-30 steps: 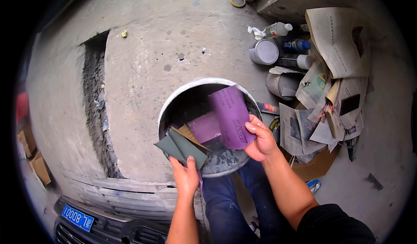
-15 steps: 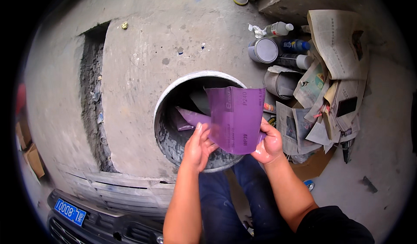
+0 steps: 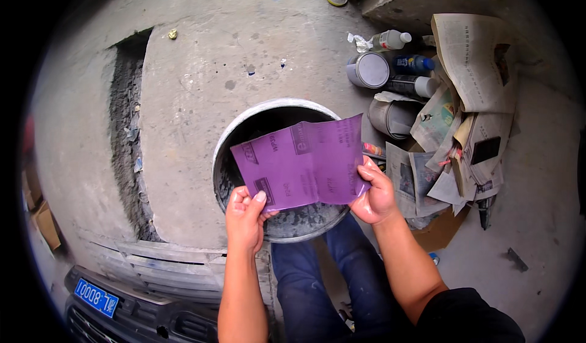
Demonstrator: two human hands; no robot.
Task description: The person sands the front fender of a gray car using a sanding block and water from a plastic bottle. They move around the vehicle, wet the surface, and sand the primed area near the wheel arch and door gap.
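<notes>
Head view: purple sheet (image 3: 303,163) now spread flat between both hands, unlike before.

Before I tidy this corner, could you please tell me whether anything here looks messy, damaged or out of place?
Yes: crumpled newspapers lie heaped with spray cans on the concrete floor at right, and the grey surface has a rough gouged strip at left. The purple sandpaper sheet in both hands looks intact.

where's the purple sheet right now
In the head view's centre, the purple sheet is held between left hand and right hand, above the round bucket.
</notes>
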